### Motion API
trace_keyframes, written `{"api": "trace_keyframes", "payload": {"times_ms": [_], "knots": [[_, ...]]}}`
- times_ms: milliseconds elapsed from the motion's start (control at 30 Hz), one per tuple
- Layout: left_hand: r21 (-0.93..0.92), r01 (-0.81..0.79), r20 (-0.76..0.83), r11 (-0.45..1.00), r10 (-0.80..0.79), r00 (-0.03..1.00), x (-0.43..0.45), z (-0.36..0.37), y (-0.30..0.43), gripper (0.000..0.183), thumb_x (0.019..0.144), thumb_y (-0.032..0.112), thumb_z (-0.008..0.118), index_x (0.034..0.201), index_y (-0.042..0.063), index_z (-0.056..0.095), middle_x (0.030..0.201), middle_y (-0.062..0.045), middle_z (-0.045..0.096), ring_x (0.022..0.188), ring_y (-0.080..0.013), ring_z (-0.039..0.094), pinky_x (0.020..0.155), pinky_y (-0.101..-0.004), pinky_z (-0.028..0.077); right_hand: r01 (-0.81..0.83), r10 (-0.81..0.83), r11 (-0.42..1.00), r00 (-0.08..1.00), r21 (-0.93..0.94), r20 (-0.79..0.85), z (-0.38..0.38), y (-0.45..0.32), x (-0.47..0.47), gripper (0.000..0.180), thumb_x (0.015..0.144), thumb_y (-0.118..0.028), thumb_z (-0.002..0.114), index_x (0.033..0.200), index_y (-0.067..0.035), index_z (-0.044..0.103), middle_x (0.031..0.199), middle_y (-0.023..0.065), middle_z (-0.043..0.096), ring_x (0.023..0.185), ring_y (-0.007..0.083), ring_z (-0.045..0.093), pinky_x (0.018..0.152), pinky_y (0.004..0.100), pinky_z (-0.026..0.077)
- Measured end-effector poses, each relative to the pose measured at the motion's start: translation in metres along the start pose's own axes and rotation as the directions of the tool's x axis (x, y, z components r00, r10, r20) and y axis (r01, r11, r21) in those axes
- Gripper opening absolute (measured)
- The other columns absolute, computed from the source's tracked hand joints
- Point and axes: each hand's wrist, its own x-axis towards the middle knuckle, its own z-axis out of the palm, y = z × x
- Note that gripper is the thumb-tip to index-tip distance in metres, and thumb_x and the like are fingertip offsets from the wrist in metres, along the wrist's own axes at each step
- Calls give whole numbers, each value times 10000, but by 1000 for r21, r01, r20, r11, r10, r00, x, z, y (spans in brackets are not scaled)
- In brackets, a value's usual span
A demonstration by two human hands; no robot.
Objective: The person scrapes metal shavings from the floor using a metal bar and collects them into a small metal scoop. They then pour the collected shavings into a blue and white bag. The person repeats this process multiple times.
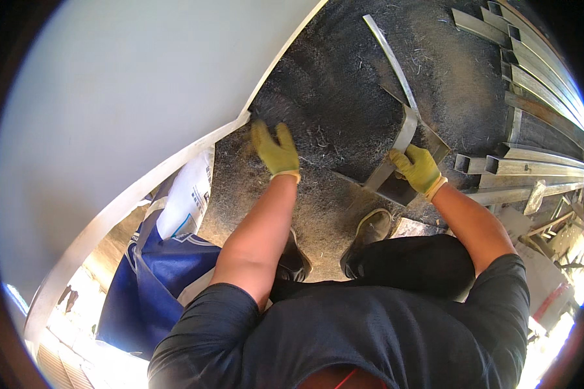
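Note:
My right hand (417, 168), in a yellow work glove, grips the edge of a bent sheet-metal piece (403, 135). The thumb lies over its light flat strip, and darker angled flaps stick out on either side. Part of the piece is hidden behind the glove. A narrow metal strip (392, 61) runs from the piece's far end across the dark ground; whether the two are joined I cannot tell. My left hand (276, 150), gloved alike and a little blurred, hovers with fingers apart and nothing in them, beside the corner of a large pale panel.
The pale panel (126, 87) with its light edge fills the left side. Several square metal tubes (530, 167) and lengths of metal profile lie at the right. A blue-and-white sack (160, 287) bearing writing is by my left arm. Metal shavings litter the dark ground (331, 87).

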Motion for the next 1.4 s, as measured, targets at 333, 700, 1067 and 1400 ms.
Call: {"api": "trace_keyframes", "payload": {"times_ms": [333,700,1067,1400], "knots": [[-463,-178,328,868,355,876,-28,41,121,490,1059,250,754,1465,-18,693,1542,-325,662,1469,-518,602,1302,-594,424,19,-18,1000,1000,-17,25,-5,-5,3,499,1164,-458,718,1140,34,796,879,60,759,771,140,719,714,344,585],[4,-372,278,928,357,892,149,25,69,694,1154,554,599,1618,38,627,1709,-324,546,1600,-512,500,1339,-605,371,85,-83,986,996,-146,19,-5,6,10,552,1147,-522,684,1175,16,803,916,177,815,832,289,805,801,435,614],[-340,-470,377,814,576,725,6,66,137,432,1085,261,681,1445,23,696,1512,-285,672,1428,-528,592,1239,-651,430,59,-51,965,998,-254,35,-10,4,10,538,1151,-511,685,1090,10,800,827,164,789,778,298,801,755,459,603],[-221,-714,316,664,741,592,113,96,172,422,1073,236,721,1461,73,744,1621,-242,637,1459,-516,603,1287,-601,448,36,-31,985,999,-170,32,-6,-5,6,499,1164,-481,673,1199,-4,815,911,197,819,816,290,813,761,462,606]]}}
